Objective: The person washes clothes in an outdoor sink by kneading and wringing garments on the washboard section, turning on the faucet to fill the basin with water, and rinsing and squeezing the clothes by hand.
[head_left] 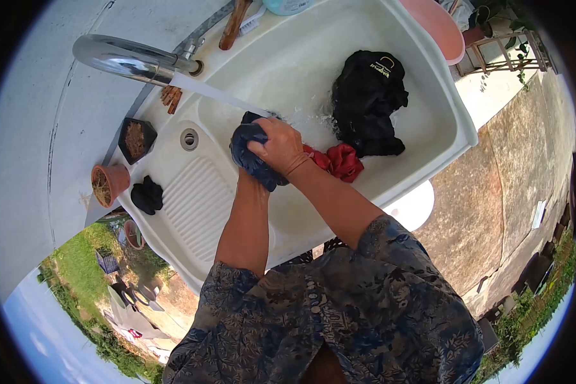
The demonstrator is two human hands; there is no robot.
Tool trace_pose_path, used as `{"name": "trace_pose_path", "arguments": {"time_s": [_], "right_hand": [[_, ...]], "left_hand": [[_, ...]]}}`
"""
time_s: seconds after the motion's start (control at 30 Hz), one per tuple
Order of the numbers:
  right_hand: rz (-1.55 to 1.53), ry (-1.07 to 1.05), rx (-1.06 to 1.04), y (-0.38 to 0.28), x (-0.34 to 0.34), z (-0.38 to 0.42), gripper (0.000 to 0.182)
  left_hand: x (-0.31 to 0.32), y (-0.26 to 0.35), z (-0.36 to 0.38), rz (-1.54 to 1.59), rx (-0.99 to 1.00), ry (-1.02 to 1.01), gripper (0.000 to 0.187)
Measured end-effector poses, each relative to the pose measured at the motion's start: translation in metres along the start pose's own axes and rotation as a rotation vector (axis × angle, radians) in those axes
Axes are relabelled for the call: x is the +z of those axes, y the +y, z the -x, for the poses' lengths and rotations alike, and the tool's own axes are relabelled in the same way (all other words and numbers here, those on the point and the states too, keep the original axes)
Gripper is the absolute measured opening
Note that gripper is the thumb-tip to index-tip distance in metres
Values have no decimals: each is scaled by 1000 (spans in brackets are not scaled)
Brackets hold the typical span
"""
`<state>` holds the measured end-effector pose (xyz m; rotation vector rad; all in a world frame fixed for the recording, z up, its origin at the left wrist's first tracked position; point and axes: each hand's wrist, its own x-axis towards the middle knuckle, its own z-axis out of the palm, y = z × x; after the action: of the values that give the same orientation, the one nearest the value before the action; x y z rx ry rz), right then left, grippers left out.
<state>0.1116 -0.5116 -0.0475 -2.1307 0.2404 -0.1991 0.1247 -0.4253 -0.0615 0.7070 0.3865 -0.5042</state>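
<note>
Head view: the right hand (pixel 280 146) is closed tight over a wet dark blue cloth (pixel 253 153), and the left hand (pixel 244 176) is mostly hidden beneath the bundle, seemingly gripping its underside, though I cannot tell for sure. The cloth sits over the white sink (pixel 429 102), right where the stream from the tap (pixel 125 59) lands. A red cloth (pixel 339 160) lies just beside the right wrist, a black garment (pixel 368 102) beyond it in the basin. To rinse well, I judge the bundle should be turned and squeezed under the stream, kept low to limit splashing.
</note>
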Motion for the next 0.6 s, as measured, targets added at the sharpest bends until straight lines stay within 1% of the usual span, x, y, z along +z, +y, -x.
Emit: {"name": "trace_pose_path", "arguments": {"time_s": [0.03, 0.07, 0.1, 0.13, 0.17, 0.23, 0.27, 0.33, 0.37, 0.4, 0.47, 0.5, 0.57, 0.6], "right_hand": [[28, 5, 132, 15, 2, -20, 39], [176, -226, 384, 34, -10, -47, 39], [181, -150, 226, 67, -9, -48, 33], [279, -266, 279, 93, -7, -52, 26], [491, -355, 321, 160, 27, -58, 25], [289, -208, 241, 158, -14, -67, 32], [170, -139, 445, 165, -23, -76, 42], [3, 204, 598, 170, -16, -74, 56], [125, 132, 473, 160, -6, -62, 61], [245, 59, 341, 144, 6, -43, 67], [613, -359, 155, 94, 8, -1, 70], [606, -358, 156, 97, 7, 4, 70], [594, -800, -178, 114, -4, 15, 77], [587, -802, -178, 128, -12, 8, 77]], "left_hand": [[14, 1, 5, -54, -42, 146, 28], [28, 3, 9, -109, -77, 292, 24], [22, 0, 9, -178, -98, 326, 25], [14, -4, 6, -244, -120, 355, 27], [6, -2, 0, -240, -116, 352, 27], [-13, 4, -1, -254, -89, 428, 47], [-11, 10, -1, -258, -82, 429, 47], [-11, 21, 10, -379, 51, 574, 68], [-16, 24, 14, -336, 45, 478, 79], [-20, 22, 18, -340, 45, 486, 79], [-24, 16, 20, -410, 12, 421, 70], [-31, 14, 23, -418, 13, 423, 70], [-41, 12, 31, -316, -82, 428, 59], [-40, 12, 38, -321, -82, 434, 59]]}}
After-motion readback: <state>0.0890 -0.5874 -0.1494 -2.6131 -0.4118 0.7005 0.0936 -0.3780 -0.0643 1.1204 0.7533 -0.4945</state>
